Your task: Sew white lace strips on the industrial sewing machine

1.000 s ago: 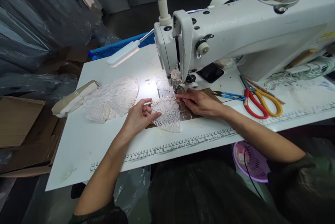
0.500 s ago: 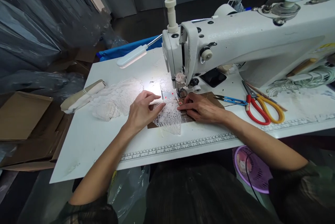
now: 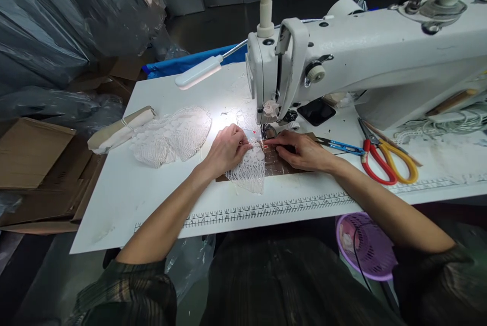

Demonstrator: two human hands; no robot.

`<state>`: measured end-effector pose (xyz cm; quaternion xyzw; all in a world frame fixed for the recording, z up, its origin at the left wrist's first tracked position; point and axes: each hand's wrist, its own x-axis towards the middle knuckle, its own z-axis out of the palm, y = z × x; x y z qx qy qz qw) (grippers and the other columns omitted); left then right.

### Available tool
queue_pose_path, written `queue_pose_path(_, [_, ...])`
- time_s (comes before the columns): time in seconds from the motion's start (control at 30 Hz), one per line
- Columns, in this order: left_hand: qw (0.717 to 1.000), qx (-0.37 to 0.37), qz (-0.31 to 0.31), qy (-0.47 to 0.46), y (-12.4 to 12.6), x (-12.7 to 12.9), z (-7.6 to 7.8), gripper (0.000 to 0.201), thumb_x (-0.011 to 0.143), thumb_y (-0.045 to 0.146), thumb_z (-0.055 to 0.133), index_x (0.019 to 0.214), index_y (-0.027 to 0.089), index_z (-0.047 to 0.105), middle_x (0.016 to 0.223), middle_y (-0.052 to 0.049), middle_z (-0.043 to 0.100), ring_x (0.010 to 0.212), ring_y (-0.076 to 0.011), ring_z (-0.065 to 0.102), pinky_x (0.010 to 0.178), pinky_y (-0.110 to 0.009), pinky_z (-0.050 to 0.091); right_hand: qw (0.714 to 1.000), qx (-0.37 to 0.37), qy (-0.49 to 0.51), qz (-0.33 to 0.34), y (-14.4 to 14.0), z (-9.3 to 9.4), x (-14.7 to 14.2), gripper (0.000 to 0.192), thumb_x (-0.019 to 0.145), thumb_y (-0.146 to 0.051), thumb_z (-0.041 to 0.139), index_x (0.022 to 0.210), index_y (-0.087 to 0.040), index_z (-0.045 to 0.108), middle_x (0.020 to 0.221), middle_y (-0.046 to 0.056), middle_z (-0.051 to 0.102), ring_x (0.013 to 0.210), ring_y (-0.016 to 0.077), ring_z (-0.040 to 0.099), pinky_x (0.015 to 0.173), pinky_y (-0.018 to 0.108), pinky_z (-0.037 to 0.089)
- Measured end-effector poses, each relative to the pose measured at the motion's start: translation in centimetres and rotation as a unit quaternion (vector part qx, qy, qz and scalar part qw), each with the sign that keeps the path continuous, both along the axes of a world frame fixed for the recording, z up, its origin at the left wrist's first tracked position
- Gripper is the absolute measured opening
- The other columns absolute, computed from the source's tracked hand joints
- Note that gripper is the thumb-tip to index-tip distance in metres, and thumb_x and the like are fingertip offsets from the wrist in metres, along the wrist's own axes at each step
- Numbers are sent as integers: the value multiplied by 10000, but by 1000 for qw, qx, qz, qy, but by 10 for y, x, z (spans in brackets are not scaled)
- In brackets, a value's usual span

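White lace fabric [image 3: 248,172] lies on a brown plate [image 3: 283,162] beneath the presser foot [image 3: 265,131] of a white sewing machine [image 3: 323,57]. My left hand [image 3: 229,147] rests at the lace's left edge, thumb and bent fingers closed on it near the foot. From the other side, my right hand [image 3: 300,151] lies over the brown plate with its index finger stretched to the lace by the foot; the remaining fingers are loosely bent, holding nothing I can see. The needle tip is too small to make out.
More white lace [image 3: 173,135] lies to the left beside a tied fabric roll [image 3: 122,129]. A lamp [image 3: 200,72] lights the sewing area. Blue thread snips [image 3: 342,147], red-and-yellow scissors [image 3: 384,158] and a black phone-like object [image 3: 316,111] sit right. Below hangs or stands a purple basket [image 3: 340,245].
My left hand has shifted right, closer to the presser foot, and its spread fingers have closed on the lace. My right index finger has straightened toward the foot. The view has tilted slightly.
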<state>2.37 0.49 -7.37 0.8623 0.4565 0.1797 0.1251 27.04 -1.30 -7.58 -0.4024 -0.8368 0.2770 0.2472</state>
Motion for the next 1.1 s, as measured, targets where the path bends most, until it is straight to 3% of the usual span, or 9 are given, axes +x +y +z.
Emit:
queue_pose_path(0.07, [997, 59, -44, 33, 0, 0, -5, 182, 960, 212, 492, 782, 177, 506, 988, -120, 615, 838, -215, 558, 706, -372, 432, 1000, -18, -4, -9, 2, 6, -1, 355, 910, -229, 484, 1177, -183, 713, 980, 86, 702, 826, 183, 639, 791, 324, 504])
queue_pose_path(0.17, [991, 98, -90, 25, -2, -1, -7, 162, 995, 203, 400, 850, 179, 471, 980, -138, 631, 786, -205, 573, 671, -369, 443, 994, -104, 23, 9, 5, 14, -8, 344, 907, -341, 564, 1182, -179, 694, 954, 62, 709, 765, 158, 632, 739, 296, 504])
queue_pose_path(0.23, [991, 77, -109, -10, -4, -5, -6, 143, 1011, 237, 383, 902, 184, 459, 860, -91, 629, 688, -176, 568, 601, -330, 441, 983, -174, 51, 23, 6, 15, -15, 410, 849, -420, 666, 1179, -176, 670, 955, 52, 700, 770, 150, 624, 705, 277, 503])
queue_pose_path(0.33, [991, 13, -109, -77, -7, -8, -2, 104, 1001, 291, 444, 981, 190, 456, 769, -33, 617, 579, -133, 552, 508, -268, 416, 969, -229, 89, -12, 6, 12, -28, 375, 801, -478, 721, 998, -163, 668, 812, 20, 659, 688, 125, 571, 607, 257, 455])
queue_pose_path(0.43, [985, -24, -81, -151, -9, -7, -2, 235, 960, 342, 552, 1106, 186, 452, 876, -48, 677, 653, -130, 622, 543, -245, 464, 960, -239, 128, -66, 4, 6, -37, 285, 829, -438, 696, 861, -161, 638, 691, -12, 595, 619, 101, 513, 572, 255, 409])
queue_pose_path(0.57, [976, -56, -39, -207, -11, -1, -5, 371, 913, 359, 642, 1181, 188, 451, 834, -22, 713, 649, -120, 633, 579, -238, 481, 956, -238, 160, -61, 1, 1, -39, 204, 832, -354, 685, 878, -157, 658, 671, -18, 579, 617, 99, 510, 588, 262, 419])
queue_pose_path(0.77, [969, -87, -4, -231, -11, 0, -7, 393, 869, 297, 688, 1186, 187, 482, 805, -14, 724, 660, -127, 644, 611, -256, 487, 951, -214, 204, -90, 1, -2, -39, 356, 758, -349, 770, 1037, -154, 669, 861, 39, 649, 719, 124, 577, 609, 268, 476])
queue_pose_path(1.1, [923, -203, 6, -326, -9, 0, -11, 480, 839, 338, 725, 1225, 184, 484, 850, -45, 723, 757, -169, 697, 651, -285, 541, 918, -249, 267, -153, 3, -14, -44, 308, 776, -308, 725, 1049, -170, 682, 897, 48, 689, 811, 151, 644, 739, 306, 543])
